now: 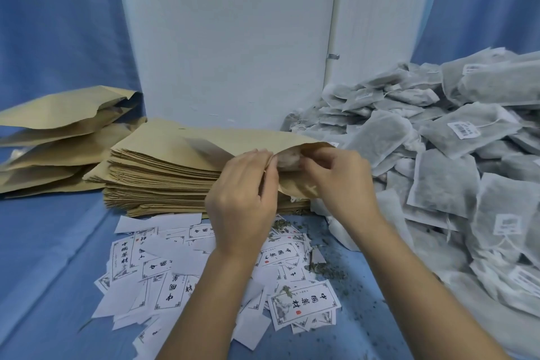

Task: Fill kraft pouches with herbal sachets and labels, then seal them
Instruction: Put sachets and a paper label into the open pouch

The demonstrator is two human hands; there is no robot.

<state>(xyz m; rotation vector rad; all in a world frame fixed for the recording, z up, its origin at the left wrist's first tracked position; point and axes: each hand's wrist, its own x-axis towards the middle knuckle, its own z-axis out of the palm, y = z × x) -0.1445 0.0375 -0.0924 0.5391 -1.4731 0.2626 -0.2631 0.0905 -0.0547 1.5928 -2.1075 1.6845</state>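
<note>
**Holding top pouch open at its mouth, sachet inside**

Gripping the top kraft pouch [204, 140] with both hands, you have it lying on the stack of flat pouches [157, 184]. Its long axis runs left-right and the open mouth points right, toward the sachet pile [438, 155].

Left hand [242, 199]: palm down, fingers curled up, pinching the near lip of the mouth. Right hand [336, 181]: palm down, thumb and forefinger pinching the far lip. Both forearms come up from the bottom edge and converge at the mouth. A pale sachet [287, 159] shows in the gap between the lips.

Counts: one pouch in hand; the stack is too dense to count; about four filled pouches [64, 114] are piled far left. Labels [304, 304] are scattered face up and face down on the blue cloth [43, 272] under your forearms, dozens. Loose herb crumbs [324, 267] lie right of the labels.
</note>
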